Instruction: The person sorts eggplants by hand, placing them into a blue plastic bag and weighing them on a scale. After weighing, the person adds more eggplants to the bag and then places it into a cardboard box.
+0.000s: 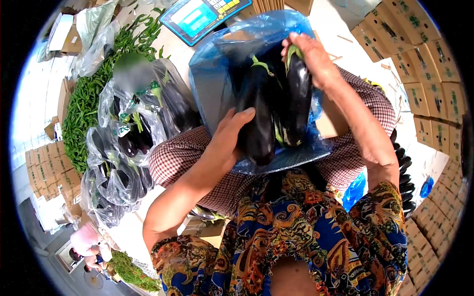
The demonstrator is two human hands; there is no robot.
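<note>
A blue plastic bag [210, 61] lines a cardboard box between my knees, with dark, glossy eggplants inside. My left hand [231, 129] grips the left eggplant [262, 118] along its side, thumb on top; its other fingers are mostly hidden. That eggplant's green stem points away from me. At the upper right of the box, my right hand [313, 58] is closed around the stem end of another eggplant [298, 101], which lies nearly parallel to the first. Deep shadow between the two hides what is beneath them.
A digital scale [200, 18] stands beyond the box. To the left lie clear-bagged eggplants [118, 172] and a large heap of green peppers [86, 111]. Stacked cartons [429, 84] line the right side, near a row of loose eggplants [406, 182]. People [89, 244] are at lower left.
</note>
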